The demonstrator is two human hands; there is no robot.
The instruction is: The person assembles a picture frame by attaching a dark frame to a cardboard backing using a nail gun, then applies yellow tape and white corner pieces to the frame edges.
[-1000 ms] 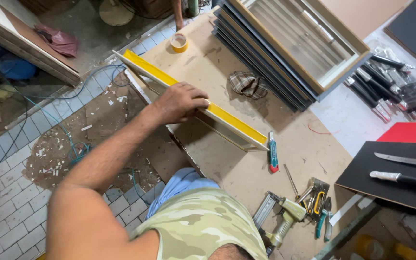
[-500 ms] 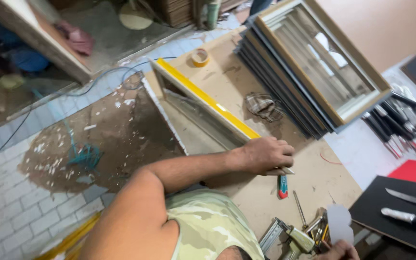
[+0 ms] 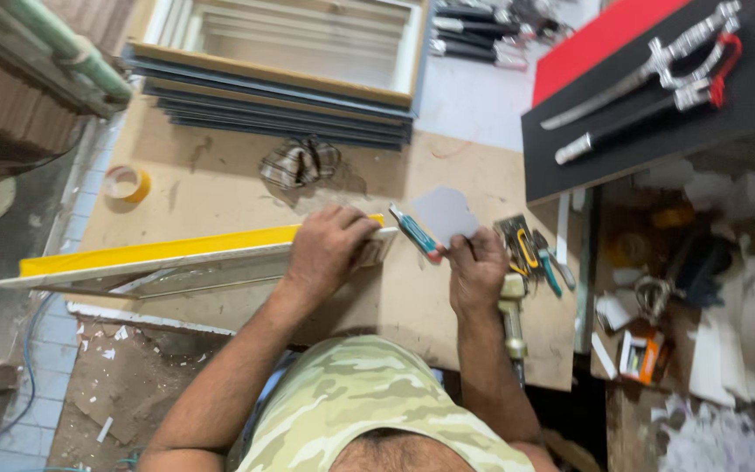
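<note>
While left hand [image 3: 325, 253] pins yellow-edged frame [image 3: 176, 262], rt hand [image 3: 475, 271] pinches grey card [image 3: 444, 214] (cutter [image 3: 416, 233] alongside).

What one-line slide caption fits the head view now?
Left hand presses a yellow-faced frame moulding on the brown board; right hand holds a small grey card beside a teal utility knife.
</note>
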